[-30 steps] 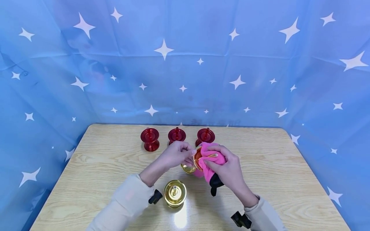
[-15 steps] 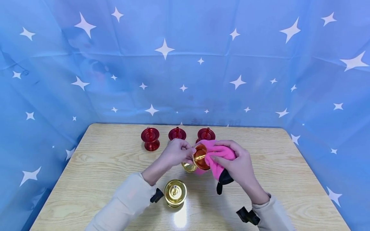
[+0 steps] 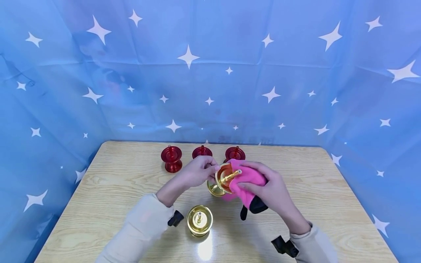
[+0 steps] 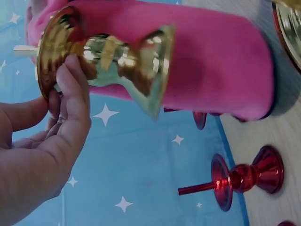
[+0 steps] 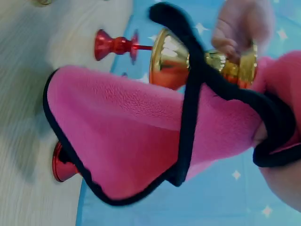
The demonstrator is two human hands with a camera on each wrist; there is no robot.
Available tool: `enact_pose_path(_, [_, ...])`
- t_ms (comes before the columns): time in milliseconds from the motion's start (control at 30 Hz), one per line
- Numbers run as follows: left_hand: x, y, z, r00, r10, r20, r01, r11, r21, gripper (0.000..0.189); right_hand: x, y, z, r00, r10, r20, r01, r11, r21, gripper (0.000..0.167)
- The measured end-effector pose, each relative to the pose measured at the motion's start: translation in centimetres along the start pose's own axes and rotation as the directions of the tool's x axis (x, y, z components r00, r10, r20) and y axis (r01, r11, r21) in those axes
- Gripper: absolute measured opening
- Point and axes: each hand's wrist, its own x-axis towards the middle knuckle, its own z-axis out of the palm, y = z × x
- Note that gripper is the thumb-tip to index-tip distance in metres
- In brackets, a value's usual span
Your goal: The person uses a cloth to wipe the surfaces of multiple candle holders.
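Note:
My left hand (image 3: 198, 171) pinches the dish rim of a shiny gold candle holder (image 3: 225, 171), held tilted above the table with its centre spike toward the right. In the left wrist view, thumb and fingers grip the rim while the stem and flared foot (image 4: 153, 63) stay bare. My right hand (image 3: 274, 188) grips a pink cloth (image 3: 251, 178) with black edging. The cloth covers the right side of the dish, and part of it hangs behind and below the holder. In the right wrist view the hanging cloth (image 5: 127, 132) partly hides the holder.
A second gold candle holder (image 3: 199, 225) stands upright near the front of the wooden table (image 3: 108, 204). Three red candle holders, at left (image 3: 171, 159), middle (image 3: 201, 150) and right (image 3: 235, 152), line the back. Behind hangs a blue star-patterned curtain (image 3: 210, 80).
The right hand and cloth have shifted right across the dish, uncovering more of it and its spike. The gold candle holder has turned slightly in my left hand.

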Motion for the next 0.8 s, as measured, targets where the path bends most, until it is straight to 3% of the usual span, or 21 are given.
enact_pose_path(133, [-0.2, 0.0, 0.3, 1.000, -0.001, -0.007, 0.001, 0.997, 0.082, 0.014, 0.1, 0.4, 0.9, 0.992, -0.087, 0.091, 0.097, 0.989, -0.109, 0.049])
enact_pose_path(333, [0.0, -0.2, 0.7, 1.000, 0.022, 0.007, -0.023, 0.989, 0.149, 0.015, 0.2, 0.6, 1.8, 0.975, -0.190, 0.113, 0.208, 0.962, -0.178, 0.044])
enact_pose_path(567, [0.2, -0.2, 0.9, 0.999, 0.029, 0.020, -0.032, 0.981, 0.193, 0.016, 0.2, 1.0, 2.2, 0.969, -0.219, 0.116, 0.231, 0.967, -0.105, 0.033])
enact_pose_path(800, [0.2, -0.1, 1.0, 1.000, -0.004, 0.005, 0.003, 0.990, 0.141, 0.015, 0.1, 1.1, 2.0, 0.983, -0.141, 0.121, 0.142, 0.990, 0.000, 0.026])
